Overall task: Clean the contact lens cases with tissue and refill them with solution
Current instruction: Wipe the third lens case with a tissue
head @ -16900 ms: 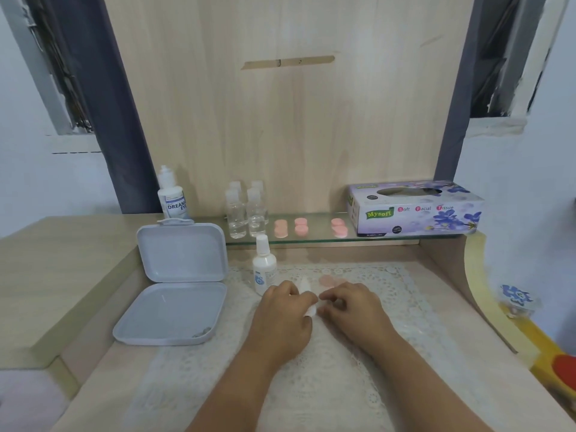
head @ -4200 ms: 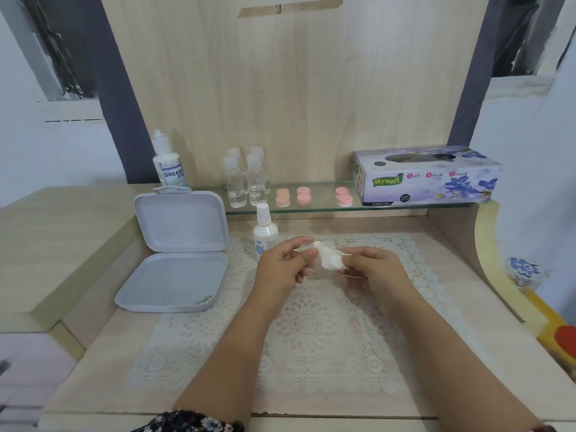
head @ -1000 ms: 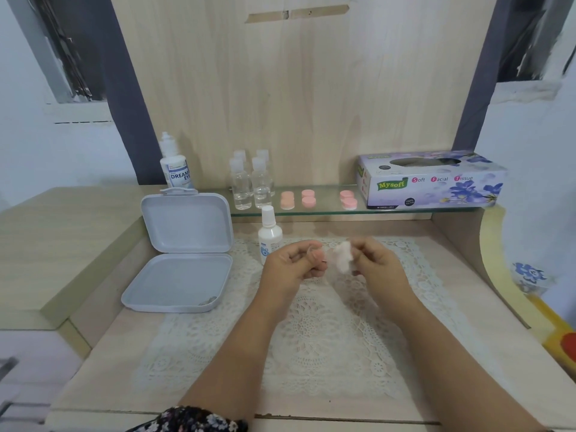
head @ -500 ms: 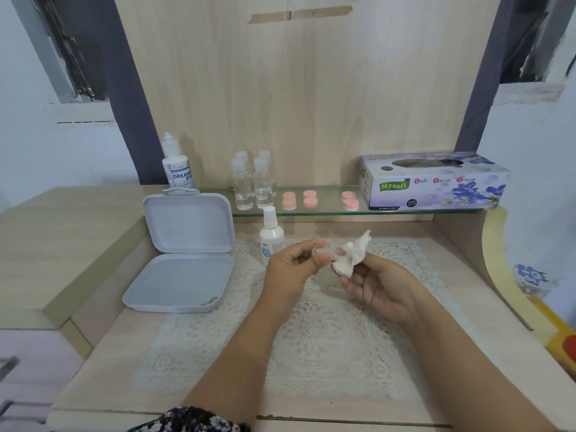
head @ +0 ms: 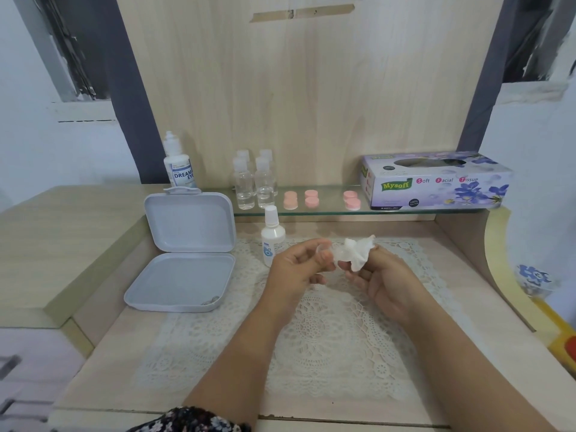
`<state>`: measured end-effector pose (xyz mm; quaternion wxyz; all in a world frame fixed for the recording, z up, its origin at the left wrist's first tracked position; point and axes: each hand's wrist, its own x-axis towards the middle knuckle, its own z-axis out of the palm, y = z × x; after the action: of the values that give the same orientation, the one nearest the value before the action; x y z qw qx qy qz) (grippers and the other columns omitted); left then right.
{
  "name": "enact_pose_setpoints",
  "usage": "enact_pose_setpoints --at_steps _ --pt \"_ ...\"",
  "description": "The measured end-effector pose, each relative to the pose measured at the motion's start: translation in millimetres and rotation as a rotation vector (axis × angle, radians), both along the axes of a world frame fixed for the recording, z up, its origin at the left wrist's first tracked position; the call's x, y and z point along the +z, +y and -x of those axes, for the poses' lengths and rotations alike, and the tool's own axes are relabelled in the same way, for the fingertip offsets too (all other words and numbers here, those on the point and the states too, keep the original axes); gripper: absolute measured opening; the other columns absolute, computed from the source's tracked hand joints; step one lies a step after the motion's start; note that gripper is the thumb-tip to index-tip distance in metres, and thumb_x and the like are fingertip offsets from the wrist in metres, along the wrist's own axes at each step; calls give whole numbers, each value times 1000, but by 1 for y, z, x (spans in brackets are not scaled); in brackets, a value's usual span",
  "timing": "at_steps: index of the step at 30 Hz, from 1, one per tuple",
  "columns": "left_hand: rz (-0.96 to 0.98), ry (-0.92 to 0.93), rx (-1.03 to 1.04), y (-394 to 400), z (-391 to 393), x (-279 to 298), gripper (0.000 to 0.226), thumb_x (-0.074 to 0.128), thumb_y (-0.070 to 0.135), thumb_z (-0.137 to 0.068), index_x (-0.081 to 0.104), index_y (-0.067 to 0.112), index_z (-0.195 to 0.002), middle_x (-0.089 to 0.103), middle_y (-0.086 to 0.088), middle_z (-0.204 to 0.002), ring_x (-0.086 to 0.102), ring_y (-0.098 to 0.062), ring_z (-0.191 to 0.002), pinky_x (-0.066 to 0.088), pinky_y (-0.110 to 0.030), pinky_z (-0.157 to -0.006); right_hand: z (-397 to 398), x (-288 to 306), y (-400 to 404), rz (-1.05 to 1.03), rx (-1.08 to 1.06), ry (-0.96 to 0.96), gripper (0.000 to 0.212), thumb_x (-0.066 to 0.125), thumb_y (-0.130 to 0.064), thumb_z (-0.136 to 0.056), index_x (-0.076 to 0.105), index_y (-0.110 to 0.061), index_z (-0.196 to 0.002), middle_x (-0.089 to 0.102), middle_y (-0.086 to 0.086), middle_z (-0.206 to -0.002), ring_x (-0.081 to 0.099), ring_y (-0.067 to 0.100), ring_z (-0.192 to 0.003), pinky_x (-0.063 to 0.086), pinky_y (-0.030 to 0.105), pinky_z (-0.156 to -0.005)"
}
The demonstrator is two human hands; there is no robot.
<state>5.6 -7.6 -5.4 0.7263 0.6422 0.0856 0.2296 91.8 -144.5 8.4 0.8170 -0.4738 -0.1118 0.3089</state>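
Over doily, left hand (head: pixel 296 269) pinching case (head: pixel 327 249) — seemingly crosswise, tissue (head: pixel 358 252)

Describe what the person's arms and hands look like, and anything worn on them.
Both forearms are bare from elbow to wrist. The left hand and the right hand wear no gloves, and no rings, watch or bracelets show. At the bottom edge, a dark floral-print sleeve with small light flowers shows by the left arm.

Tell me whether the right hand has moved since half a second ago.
Yes. The right hand, gripping the tissue, has turned palm-down and shifted slightly toward the small spray bottle, closing on the left hand.
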Motion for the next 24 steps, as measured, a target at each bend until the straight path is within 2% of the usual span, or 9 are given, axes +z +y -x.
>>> enact_pose_setpoints --at_steps 2,5,7,9,12,15,19,22,24 --pt "11 -10 11 0 -1 0 37 72 25 -76 69 10 -110 73 -5 -90 67 -17 -80 52 -30 -69 0 1 0 -41 26 54 24 43 -14 -100 58 2 -108 73 16 -86 72 22 -73 59 25 -59" --pt "30 -28 43 1 -3 0 27 71 8 -81 69 11 -108 72 -1 -88 64 -9 -71 52 -20 -66 -1 1 -2 -57 62 63 33 50 -26 -98 59 3 -112 71 23 -99 71 27 -81 60 27 -66" --pt "33 -40 57 3 -3 -2 23 70 5 -83 70 11 -105 71 -1 -83 63 -11 -70 52 -21 -68 -2 -1 -2 4 13 12 22 54 -14 -95 60 4 -107 71 22 -98 73 22 -79 60 23 -63" --pt "46 -49 68 4 -3 -2 21 69 6 -83 69 10 -104 70 -1 -79 61 -13 -69 52 -21 -68 -4 -3 -2 50 -75 5 8 55 -5 -93 61 1 -96 73 18 -86 73 17 -71 58 21 -55" --pt "57 -56 81 6 -2 -1 23 68 9 -84 68 8 -107 69 -3 -78 60 -14 -69 51 -20 -67 -8 -3 -4 63 -171 22 6 55 -6 -94 60 -3 -92 73 11 -75 71 14 -62 55 21 -49" --pt "39 -66 104 6 -1 1 26 69 15 -83 69 11 -109 69 4 -80 58 -10 -69 50 -20 -67 -11 -6 -5 52 -202 10 7 53 -7 -96 58 -4 -92 72 12 -80 72 16 -67 58 23 -57" --pt "-2 -75 94 6 1 3 34 69 21 -81 68 12 -114 69 16 -81 60 4 -72 47 -13 -69 -8 -10 -3 207 -272 -227 8 61 2 -89 62 -2 -97 70 14 -86 70 22 -74 60 30 -69" --pt "-22 -66 30 2 2 3 42 69 27 -76 68 12 -115 72 11 -97 65 -1 -92 50 -17 -83 -1 -8 1 191 -201 -260 16 64 9 -83 61 -6 -89 71 13 -85 68 24 -74 58 33 -71" --pt "-30 -48 -10 1 1 3 40 69 26 -76 68 12 -113 73 7 -99 66 -4 -93 51 -19 -83 1 -7 2 115 -141 -204 21 63 13 -80 61 -5 -89 72 11 -82 69 21 -72 60 31 -70"
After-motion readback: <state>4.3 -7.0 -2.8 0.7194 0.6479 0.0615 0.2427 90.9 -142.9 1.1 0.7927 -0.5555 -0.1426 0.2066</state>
